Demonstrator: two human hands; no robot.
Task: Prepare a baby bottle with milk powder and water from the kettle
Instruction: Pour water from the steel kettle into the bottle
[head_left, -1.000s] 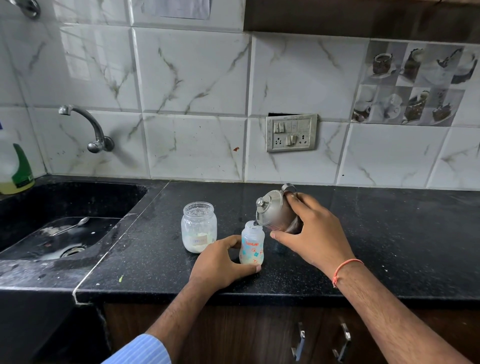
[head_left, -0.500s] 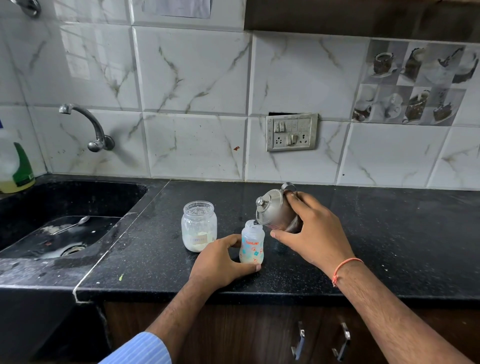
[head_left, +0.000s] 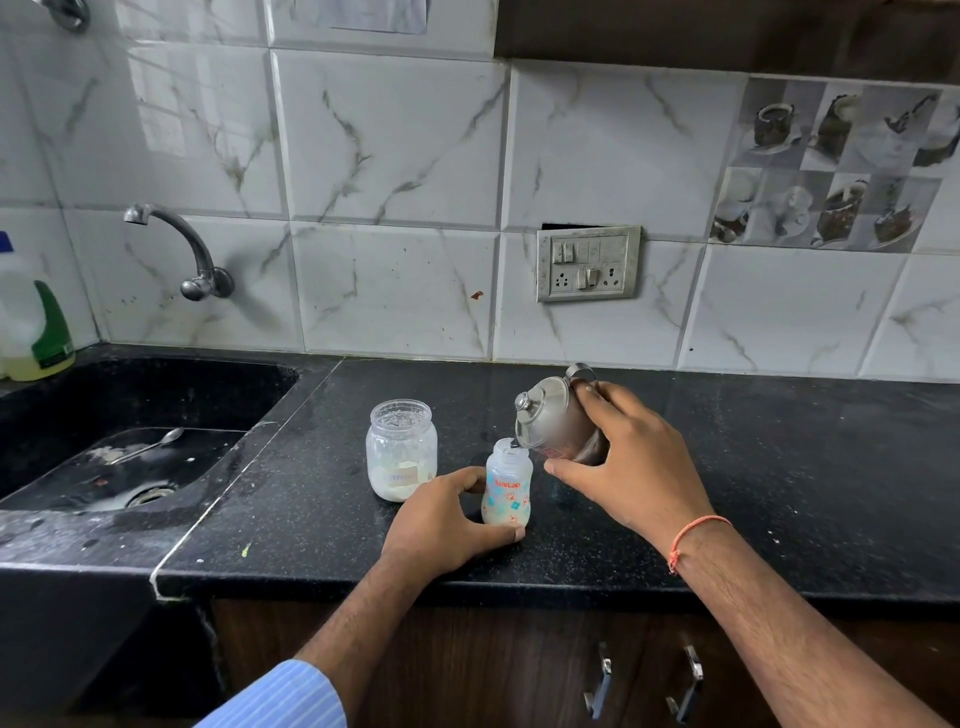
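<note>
Head: right hand (head_left: 631, 462) grip closed round tilted kettle (head_left: 553, 421); left hand (head_left: 441, 519) steadies bottle (head_left: 508, 491).

On a black speckled stone counter (head_left: 779, 493), the left hand (head_left: 441, 525) wraps around the base of a small translucent baby bottle (head_left: 508, 491) printed with coloured flowers. The right hand (head_left: 631, 467) tilts a small lidded steel kettle (head_left: 553, 421), spout at the bottle's open mouth; a stream seems to fall, though it is faint. Just left stands a clear open jar of white powder (head_left: 401, 449).
</note>
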